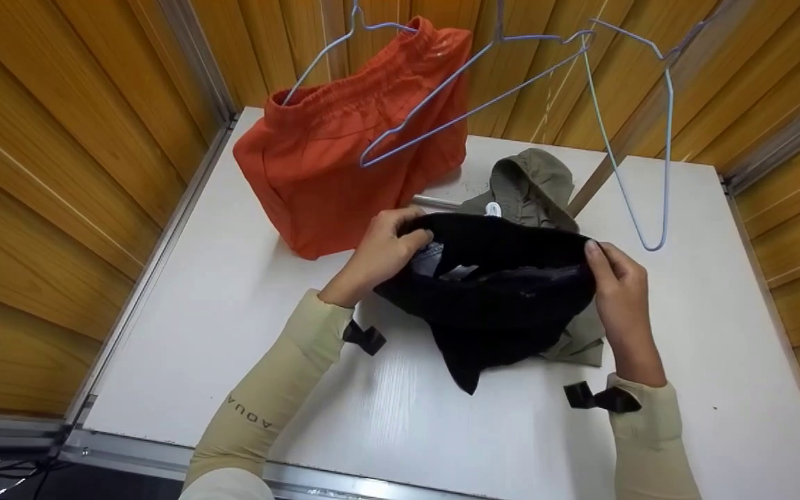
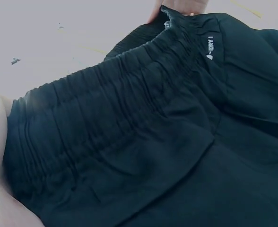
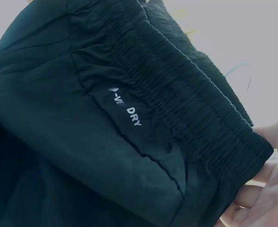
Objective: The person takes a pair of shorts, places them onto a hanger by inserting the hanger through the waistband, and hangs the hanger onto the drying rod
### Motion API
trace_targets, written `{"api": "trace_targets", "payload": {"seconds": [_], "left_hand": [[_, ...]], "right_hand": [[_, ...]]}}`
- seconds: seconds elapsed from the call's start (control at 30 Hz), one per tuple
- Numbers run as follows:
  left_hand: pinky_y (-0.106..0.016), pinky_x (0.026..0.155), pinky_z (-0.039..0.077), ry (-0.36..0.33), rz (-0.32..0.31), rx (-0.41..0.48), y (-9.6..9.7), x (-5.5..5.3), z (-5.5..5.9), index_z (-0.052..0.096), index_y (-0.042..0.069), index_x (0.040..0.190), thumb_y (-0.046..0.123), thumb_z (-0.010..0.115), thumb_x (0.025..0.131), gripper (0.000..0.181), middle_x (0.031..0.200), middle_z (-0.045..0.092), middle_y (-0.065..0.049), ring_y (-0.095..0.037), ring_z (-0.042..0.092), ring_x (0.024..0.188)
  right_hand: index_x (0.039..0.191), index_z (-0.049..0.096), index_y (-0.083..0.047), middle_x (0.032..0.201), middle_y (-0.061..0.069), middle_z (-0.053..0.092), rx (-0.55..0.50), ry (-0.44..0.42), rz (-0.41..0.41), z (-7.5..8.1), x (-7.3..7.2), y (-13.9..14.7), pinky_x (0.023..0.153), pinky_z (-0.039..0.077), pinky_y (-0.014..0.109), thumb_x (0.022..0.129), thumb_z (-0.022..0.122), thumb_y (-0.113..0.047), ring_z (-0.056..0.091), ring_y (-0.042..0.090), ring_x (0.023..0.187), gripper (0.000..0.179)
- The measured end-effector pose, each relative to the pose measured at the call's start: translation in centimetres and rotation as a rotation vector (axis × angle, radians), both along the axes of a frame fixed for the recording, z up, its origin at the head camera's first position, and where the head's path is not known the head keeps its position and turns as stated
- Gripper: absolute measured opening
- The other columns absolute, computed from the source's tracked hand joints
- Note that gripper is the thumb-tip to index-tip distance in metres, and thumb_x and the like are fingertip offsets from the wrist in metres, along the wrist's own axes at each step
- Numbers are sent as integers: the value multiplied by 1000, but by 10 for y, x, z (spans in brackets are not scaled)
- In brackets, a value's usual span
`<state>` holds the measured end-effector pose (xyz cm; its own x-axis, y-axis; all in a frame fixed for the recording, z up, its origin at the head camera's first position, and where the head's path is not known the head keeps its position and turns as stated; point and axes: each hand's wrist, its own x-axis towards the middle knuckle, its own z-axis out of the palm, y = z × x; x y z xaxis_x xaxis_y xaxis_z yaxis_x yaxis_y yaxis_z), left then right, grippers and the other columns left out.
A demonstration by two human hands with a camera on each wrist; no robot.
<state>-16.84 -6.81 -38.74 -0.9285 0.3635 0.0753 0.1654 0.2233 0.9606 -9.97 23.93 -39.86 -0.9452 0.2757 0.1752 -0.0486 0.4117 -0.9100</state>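
A pair of black shorts [image 1: 504, 305] with a gathered elastic waistband [image 3: 191, 80] is held up over the white table, the waist opening facing up. My left hand [image 1: 389, 246] pinches one end of the waistband, thumb over the edge. At the other end my right hand [image 1: 619, 288] grips the band between thumb and fingers. White lettering [image 3: 129, 111] shows on the shorts in the right wrist view. A pale label [image 1: 428, 260] is visible inside the waist. Behind and partly under the shorts lies an olive-grey garment [image 1: 535, 180], much of it hidden.
Red shorts [image 1: 344, 160] hang from a wire hanger [image 1: 327, 48] at the back left. A bare blue hanger [image 1: 473, 111] hangs in front of them, another bare hanger [image 1: 667, 139] to the right. The white table [image 1: 185, 333] has wood-panel walls [image 1: 39, 173] around it.
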Motion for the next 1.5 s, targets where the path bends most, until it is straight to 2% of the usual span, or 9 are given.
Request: {"api": "trace_targets", "payload": {"seconds": [0.1, 0.23, 0.3, 0.43, 0.57, 0.7, 0.9, 1.2, 1.5], "left_hand": [[-26, 86, 42, 12, 8, -47, 2, 1, -2, 68, 9, 103, 18, 61, 90, 17, 92, 61, 2, -11, 53, 89], [-29, 86, 44, 67, 34, -108, 5, 1, -4, 69, 9, 103, 24, 62, 93, 20, 94, 64, 0, -12, 54, 89], [-30, 88, 46, 95, 49, -132, 6, 2, -5, 69, 10, 105, 24, 62, 93, 20, 96, 67, -1, -12, 56, 90], [-32, 88, 48, 148, 77, -170, 9, 3, -7, 71, 10, 105, 23, 62, 93, 19, 98, 70, -2, -13, 60, 91], [-30, 85, 49, 186, 92, -180, 12, 4, -9, 73, 10, 101, 21, 63, 93, 17, 95, 72, -1, -12, 62, 89], [-26, 73, 45, 214, 83, -175, 15, 6, -11, 72, 10, 89, 20, 62, 93, 15, 75, 63, 2, -11, 55, 76], [-24, 62, 36, 264, 83, -182, 18, 7, -15, 65, 10, 78, 19, 60, 94, 19, 62, 46, 6, -11, 45, 64], [-29, 69, 46, 377, 101, -238, 22, 8, -20, 69, 9, 85, 17, 61, 94, 15, 72, 65, -4, -16, 59, 72], [-34, 74, 50, 375, 115, -253, 22, 8, -23, 71, 9, 91, 18, 61, 94, 14, 83, 70, -5, -17, 63, 78]], "right_hand": [[105, 66, 1, 81, -10, 59, 23, -61, 21, -3, -1, -1, 75, 40, 17, 101, 48, -33, 52, 6, 80, 39], [122, 62, 1, 106, -3, 63, 54, -166, 49, -8, -2, -1, 88, 40, 15, 102, 45, -36, 54, 3, 101, 45], [123, 62, -1, 107, -6, 61, 81, -197, 57, -12, -3, -1, 89, 38, 14, 102, 45, -36, 51, 2, 103, 44], [112, 66, -1, 85, -12, 55, 99, -202, 89, -20, -6, -5, 78, 38, 18, 101, 48, -33, 48, 4, 84, 38], [116, 64, -3, 89, -15, 58, 106, -245, 136, -27, -7, -8, 77, 40, 15, 100, 50, -35, 52, 0, 84, 39], [120, 61, -3, 96, -13, 59, 108, -269, 177, -31, -8, -8, 79, 41, 14, 99, 52, -38, 53, -1, 89, 42], [127, 56, -4, 102, -12, 59, 92, -260, 204, -28, -8, -8, 82, 43, 12, 97, 56, -39, 56, -3, 93, 46], [130, 54, -3, 124, 3, 57, 64, -137, 197, -9, -15, -12, 91, 40, 8, 99, 54, -31, 53, -4, 109, 42], [132, 51, -3, 124, 1, 54, 21, -29, 206, 15, -32, -34, 92, 42, 12, 99, 54, -24, 53, 3, 110, 39]]}}
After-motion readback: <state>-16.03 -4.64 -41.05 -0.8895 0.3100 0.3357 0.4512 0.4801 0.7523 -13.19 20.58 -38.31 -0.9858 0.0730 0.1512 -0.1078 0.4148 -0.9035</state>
